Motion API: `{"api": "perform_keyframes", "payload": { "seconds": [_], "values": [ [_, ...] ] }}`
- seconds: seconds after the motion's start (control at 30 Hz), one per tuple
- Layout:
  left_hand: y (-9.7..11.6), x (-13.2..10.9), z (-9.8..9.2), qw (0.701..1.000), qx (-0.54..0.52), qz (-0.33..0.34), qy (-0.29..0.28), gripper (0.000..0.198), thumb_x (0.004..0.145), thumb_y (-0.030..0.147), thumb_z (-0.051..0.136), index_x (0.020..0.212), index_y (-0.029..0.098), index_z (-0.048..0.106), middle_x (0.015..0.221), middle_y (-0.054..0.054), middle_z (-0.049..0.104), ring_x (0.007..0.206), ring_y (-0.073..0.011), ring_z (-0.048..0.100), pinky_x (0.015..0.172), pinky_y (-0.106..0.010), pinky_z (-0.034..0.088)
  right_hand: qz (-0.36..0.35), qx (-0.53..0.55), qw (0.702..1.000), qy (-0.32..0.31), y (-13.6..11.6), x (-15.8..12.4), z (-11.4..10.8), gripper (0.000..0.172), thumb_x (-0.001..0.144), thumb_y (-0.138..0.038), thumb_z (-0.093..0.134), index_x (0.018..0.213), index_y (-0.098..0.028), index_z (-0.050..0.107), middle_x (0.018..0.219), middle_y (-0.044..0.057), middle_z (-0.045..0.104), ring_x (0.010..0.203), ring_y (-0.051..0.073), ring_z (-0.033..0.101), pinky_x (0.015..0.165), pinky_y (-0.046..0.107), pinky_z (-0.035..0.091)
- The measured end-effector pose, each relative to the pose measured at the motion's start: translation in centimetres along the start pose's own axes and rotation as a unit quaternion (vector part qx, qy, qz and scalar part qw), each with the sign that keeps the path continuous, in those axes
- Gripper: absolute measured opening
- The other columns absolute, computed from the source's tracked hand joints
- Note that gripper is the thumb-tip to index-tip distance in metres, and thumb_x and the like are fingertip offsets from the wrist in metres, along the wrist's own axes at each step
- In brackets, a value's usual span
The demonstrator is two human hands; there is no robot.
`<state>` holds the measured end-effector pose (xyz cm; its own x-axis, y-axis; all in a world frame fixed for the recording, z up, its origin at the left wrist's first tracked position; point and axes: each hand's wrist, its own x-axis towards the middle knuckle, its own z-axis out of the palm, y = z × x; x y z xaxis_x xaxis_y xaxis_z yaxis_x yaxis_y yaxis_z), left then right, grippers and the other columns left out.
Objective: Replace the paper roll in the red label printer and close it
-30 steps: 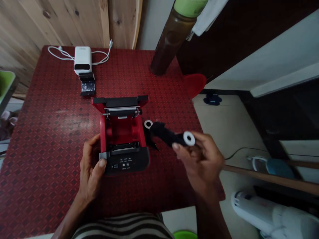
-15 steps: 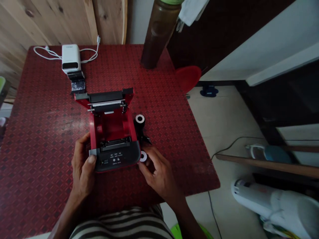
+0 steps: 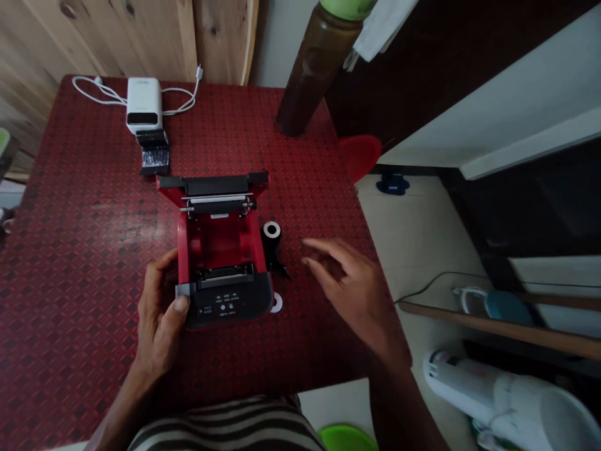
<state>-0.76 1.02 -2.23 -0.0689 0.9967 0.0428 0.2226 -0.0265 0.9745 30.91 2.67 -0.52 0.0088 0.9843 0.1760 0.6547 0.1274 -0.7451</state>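
A red and black printer (image 3: 220,250) sits on the red patterned table (image 3: 84,238) with its lid swung open toward the back. My left hand (image 3: 162,310) grips the printer's front left corner, thumb on the black panel. Two black rolls with white cores lie against the printer's right side, one (image 3: 271,233) further back and one (image 3: 276,303) at the front corner, mostly hidden. My right hand (image 3: 350,285) hovers to the right of them, fingers spread, holding nothing.
A small white device (image 3: 143,106) with a white cable (image 3: 94,91) and a black piece (image 3: 154,153) lies at the back left. A tall brown bottle (image 3: 312,69) with a green cap stands at the back edge. A red stool (image 3: 359,153) sits beside the table's right edge.
My right hand carried a black roll to the printer's front right corner, let it go there, and has pulled away to the right, now open. My left hand stayed on the printer.
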Motion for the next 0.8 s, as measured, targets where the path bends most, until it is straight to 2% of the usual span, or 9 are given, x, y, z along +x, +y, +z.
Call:
{"api": "perform_keyframes", "payload": {
  "seconds": [0.07,0.13,0.2,0.3,0.4,0.53,0.67,0.73,0.8],
  "values": [
    [0.1,0.1,0.0,1.0,-0.002,-0.001,-0.002,0.064,0.108,0.067,0.066,0.155,0.023,0.065,0.135,-0.012,0.081,0.116,-0.0332,0.08,0.094,-0.046,0.066,0.007,0.043,0.999,-0.032,1.1,2.7,1.8,0.042,0.097,-0.017,0.076,0.139,-0.024,0.079,0.121,0.009,0.084,0.097,0.025,0.08,0.09,0.045,0.067],
    [0.1,0.1,0.0,1.0,-0.006,0.001,-0.002,0.065,0.107,0.067,0.067,0.154,0.023,0.065,0.135,-0.013,0.081,0.116,-0.0341,0.08,0.094,-0.047,0.066,0.001,0.058,0.997,-0.053,2.0,4.7,3.9,0.049,0.09,-0.015,0.076,0.138,-0.025,0.079,0.132,0.01,0.083,0.113,0.029,0.08,0.103,0.051,0.066],
    [0.0,0.1,-0.1,1.0,-0.006,-0.002,-0.004,0.064,0.107,0.068,0.068,0.155,0.024,0.065,0.136,-0.012,0.08,0.117,-0.034,0.079,0.094,-0.047,0.066,-0.005,0.072,0.995,-0.066,2.5,5.8,5.6,0.04,0.088,-0.016,0.076,0.126,-0.027,0.08,0.13,0.009,0.084,0.12,0.031,0.079,0.11,0.054,0.064],
    [-0.3,0.0,-0.2,1.0,-0.014,-0.01,-0.008,0.065,0.108,0.066,0.068,0.158,0.024,0.063,0.14,-0.013,0.079,0.123,-0.0342,0.078,0.098,-0.048,0.065,0.003,0.096,0.993,-0.064,2.8,6.3,6.4,0.028,0.088,-0.022,0.076,0.115,-0.028,0.08,0.12,0.007,0.086,0.116,0.03,0.08,0.109,0.054,0.063],
    [-0.4,-0.1,-0.2,1.0,-0.026,-0.013,-0.009,0.065,0.108,0.065,0.07,0.158,0.025,0.063,0.143,-0.012,0.078,0.127,-0.0355,0.077,0.101,-0.048,0.066,0.025,0.116,0.992,-0.041,2.3,6.1,4.9,0.03,0.09,-0.026,0.075,0.12,-0.029,0.077,0.123,0.006,0.086,0.116,0.029,0.081,0.11,0.053,0.064],
    [-0.5,-0.1,-0.4,1.0,-0.015,-0.004,-0.012,0.063,0.109,0.065,0.07,0.157,0.026,0.065,0.143,-0.011,0.077,0.126,-0.0349,0.077,0.1,-0.048,0.066,0.048,0.196,0.979,-0.022,-0.6,5.6,0.9,0.025,0.096,-0.03,0.08,0.121,-0.031,0.078,0.127,0.004,0.086,0.12,0.025,0.081,0.107,0.044,0.066],
    [-0.5,-0.2,-0.6,1.0,-0.003,-0.017,-0.017,0.062,0.11,0.065,0.068,0.159,0.026,0.064,0.143,-0.012,0.075,0.125,-0.0339,0.075,0.102,-0.05,0.065,0.05,0.323,0.939,-0.106,-4.3,4.9,-1.7,0.036,0.096,-0.052,0.091,0.126,-0.033,0.083,0.12,0.004,0.084,0.109,0.025,0.08,0.087,0.036,0.068],
    [-0.5,-0.3,-0.6,0.999,-0.004,-0.025,-0.02,0.065,0.11,0.067,0.067,0.16,0.025,0.063,0.146,-0.013,0.074,0.129,-0.0352,0.074,0.107,-0.053,0.063,0.045,0.328,0.93,-0.16,-5.8,4.7,-1.8,0.04,0.099,-0.058,0.089,0.129,-0.032,0.083,0.113,0.004,0.082,0.098,0.024,0.078,0.078,0.036,0.067],
    [-0.3,-0.3,-0.6,0.999,-0.006,-0.03,-0.023,0.068,0.11,0.068,0.067,0.161,0.024,0.062,0.15,-0.014,0.073,0.135,-0.0372,0.072,0.113,-0.057,0.061,0.025,0.274,0.943,-0.186,-6.9,4.6,-1.2,0.039,0.101,-0.053,0.086,0.133,-0.031,0.081,0.107,0.004,0.081,0.091,0.023,0.077,0.073,0.035,0.065]
  ]
}}
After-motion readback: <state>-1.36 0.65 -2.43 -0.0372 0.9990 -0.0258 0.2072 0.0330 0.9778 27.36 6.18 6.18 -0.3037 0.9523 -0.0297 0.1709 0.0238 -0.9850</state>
